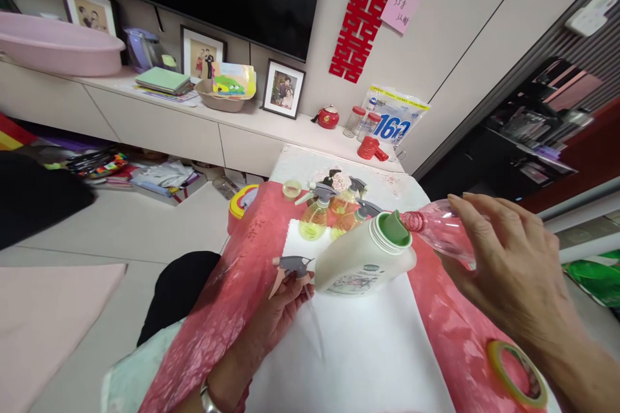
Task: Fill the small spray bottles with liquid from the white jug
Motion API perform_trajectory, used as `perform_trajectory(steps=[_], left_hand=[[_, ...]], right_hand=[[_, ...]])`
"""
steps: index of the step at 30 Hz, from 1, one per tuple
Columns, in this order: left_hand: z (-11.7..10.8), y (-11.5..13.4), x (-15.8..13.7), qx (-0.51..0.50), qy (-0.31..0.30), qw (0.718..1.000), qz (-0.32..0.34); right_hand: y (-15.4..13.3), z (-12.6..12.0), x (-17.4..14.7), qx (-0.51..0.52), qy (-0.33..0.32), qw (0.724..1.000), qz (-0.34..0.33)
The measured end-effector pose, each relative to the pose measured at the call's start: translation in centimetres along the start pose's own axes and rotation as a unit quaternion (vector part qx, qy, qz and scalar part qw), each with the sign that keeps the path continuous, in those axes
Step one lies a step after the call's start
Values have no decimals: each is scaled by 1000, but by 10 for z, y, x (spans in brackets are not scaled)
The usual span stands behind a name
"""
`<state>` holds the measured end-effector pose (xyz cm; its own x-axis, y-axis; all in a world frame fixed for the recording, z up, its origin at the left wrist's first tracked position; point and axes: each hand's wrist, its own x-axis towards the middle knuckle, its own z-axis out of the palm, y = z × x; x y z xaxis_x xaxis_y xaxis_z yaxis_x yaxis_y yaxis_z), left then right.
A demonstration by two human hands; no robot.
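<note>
My left hand is closed around a grey and pink spray trigger head, whose thin clear dip tube hangs down over white paper. My right hand grips a clear plastic bottle, tipped on its side with its threaded neck at the green spout of a large pale jug. Whether neck and spout touch, I cannot tell. Behind the jug stand several spray bottles with yellow or orange liquid and grey trigger heads.
Red plastic sheeting covers the table. A roll of tape lies at the right, and a small round container stands at the far left corner. Beyond is a cabinet with framed photos, a pink basin and red-lidded jars.
</note>
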<state>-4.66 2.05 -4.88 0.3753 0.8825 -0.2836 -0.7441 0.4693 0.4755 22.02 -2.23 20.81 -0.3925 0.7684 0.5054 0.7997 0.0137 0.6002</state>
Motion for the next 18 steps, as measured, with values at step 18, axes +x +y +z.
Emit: perform_trajectory(steps=[18], left_hand=[[0, 0, 0, 0, -9, 1000, -1]], right_hand=[[3, -14, 13, -45, -6, 999, -19]])
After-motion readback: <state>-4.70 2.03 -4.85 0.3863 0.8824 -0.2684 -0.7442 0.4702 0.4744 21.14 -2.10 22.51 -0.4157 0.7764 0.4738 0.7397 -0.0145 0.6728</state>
